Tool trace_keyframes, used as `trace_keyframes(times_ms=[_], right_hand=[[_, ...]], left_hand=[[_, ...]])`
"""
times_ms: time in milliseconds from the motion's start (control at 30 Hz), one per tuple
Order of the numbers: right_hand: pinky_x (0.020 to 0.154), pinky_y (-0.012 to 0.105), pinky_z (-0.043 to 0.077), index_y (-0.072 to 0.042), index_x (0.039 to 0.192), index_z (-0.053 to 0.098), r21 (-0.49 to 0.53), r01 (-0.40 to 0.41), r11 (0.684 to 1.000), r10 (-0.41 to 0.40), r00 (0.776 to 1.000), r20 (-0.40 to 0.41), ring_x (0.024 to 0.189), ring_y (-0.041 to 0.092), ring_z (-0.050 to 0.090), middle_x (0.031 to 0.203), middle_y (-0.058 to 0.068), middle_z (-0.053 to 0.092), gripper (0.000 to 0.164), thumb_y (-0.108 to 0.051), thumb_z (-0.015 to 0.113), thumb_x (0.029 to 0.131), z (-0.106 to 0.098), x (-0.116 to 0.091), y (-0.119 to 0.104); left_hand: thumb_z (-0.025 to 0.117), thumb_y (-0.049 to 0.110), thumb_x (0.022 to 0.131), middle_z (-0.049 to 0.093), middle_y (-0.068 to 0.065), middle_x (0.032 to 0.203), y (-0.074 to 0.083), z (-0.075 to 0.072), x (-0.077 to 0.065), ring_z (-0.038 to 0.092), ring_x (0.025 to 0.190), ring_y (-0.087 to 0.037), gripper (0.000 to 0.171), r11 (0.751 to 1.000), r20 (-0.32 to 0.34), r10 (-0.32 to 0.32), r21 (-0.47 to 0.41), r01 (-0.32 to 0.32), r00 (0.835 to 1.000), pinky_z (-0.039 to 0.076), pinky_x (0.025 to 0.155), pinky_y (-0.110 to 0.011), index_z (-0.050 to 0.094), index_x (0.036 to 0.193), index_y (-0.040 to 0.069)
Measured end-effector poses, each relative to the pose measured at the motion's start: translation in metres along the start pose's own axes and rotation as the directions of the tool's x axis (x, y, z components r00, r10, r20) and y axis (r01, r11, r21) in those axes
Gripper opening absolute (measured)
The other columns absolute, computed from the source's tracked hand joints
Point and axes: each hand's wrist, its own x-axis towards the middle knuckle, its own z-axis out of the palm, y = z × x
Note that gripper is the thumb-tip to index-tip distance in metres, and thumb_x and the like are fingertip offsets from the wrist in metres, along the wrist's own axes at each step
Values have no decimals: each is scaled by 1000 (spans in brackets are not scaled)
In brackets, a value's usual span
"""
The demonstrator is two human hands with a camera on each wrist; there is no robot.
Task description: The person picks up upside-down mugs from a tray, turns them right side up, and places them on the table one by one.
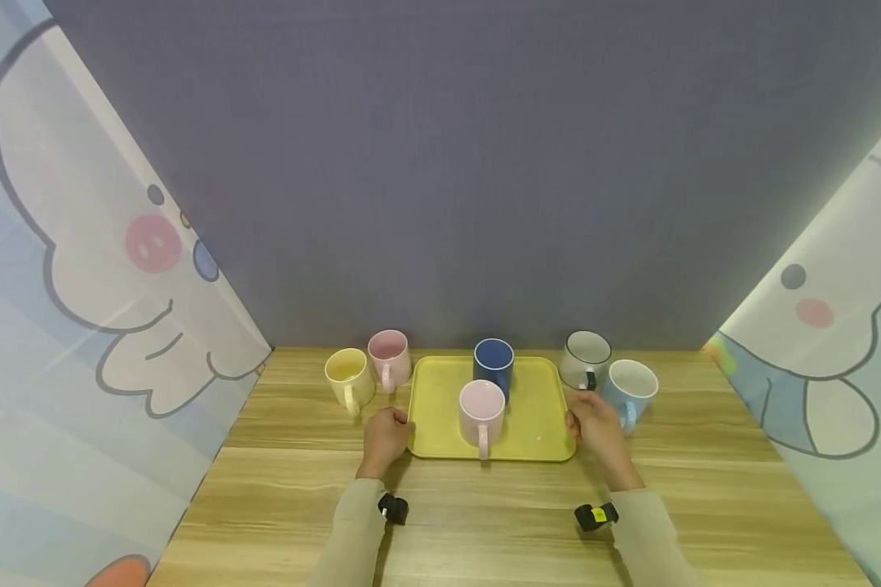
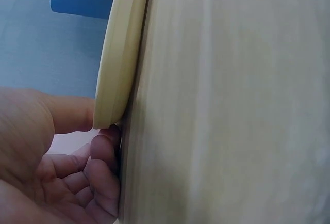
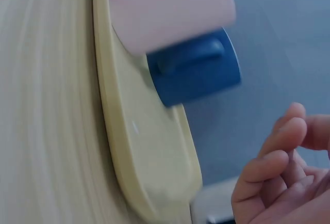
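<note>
A yellow tray (image 1: 536, 428) lies on the wooden table with a pale pink mug (image 1: 477, 425) and a dark blue mug (image 1: 493, 367) upright on it, the pink one in front. My left hand (image 1: 385, 440) pinches the tray's left end. In the left wrist view its thumb (image 2: 75, 113) presses the rim while the other fingers curl low against the table. At the opposite end is my right hand (image 1: 600, 428), fingers loosely bent. The right wrist view shows this hand (image 3: 283, 177) apart from the tray, with nothing in it.
Left of the tray stand a yellow mug (image 1: 350, 379) and a pink mug (image 1: 389, 359). To its right are a white mug (image 1: 583, 363) with a dark rim and a light blue mug (image 1: 624, 395), close behind my right hand. A grey wall (image 1: 484, 179) rises behind the table.
</note>
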Motion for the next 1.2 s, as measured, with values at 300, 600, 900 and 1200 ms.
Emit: trace_keyframes(times_ms=[300,600,900,1200], right_hand=[[49,20,40,7,112,60,-18,17,1000,-15,992,123,56,9,50,83,8,64,29,-18,55,97,51,15,2],[49,21,42,1,107,64,30,58,998,-60,994,86,59,14,54,83,7,59,24,-20,57,97,78,28,6],[51,23,40,3,109,63,-4,-16,1000,16,990,143,59,15,52,66,-2,54,29,-23,55,98,87,39,3],[48,21,34,5,103,61,17,-20,1000,17,986,163,54,10,42,65,0,48,25,-17,51,100,86,41,0]], left_hand=[[70,18,81,63,-1,72,0,1,1,55,65,-14,10,1000,-2,-5,0,5,1000,43,58,-27,67,83,9],[70,18,83,64,-3,74,2,2,0,56,65,-15,10,1000,16,-19,-5,19,1000,44,58,-26,66,84,9],[70,19,83,66,-2,76,2,2,-1,57,67,-14,10,1000,9,-10,-2,10,1000,45,58,-27,68,85,10],[69,18,83,67,-3,77,0,2,-1,58,68,-14,10,1000,5,8,3,-8,1000,45,58,-28,68,86,8]])
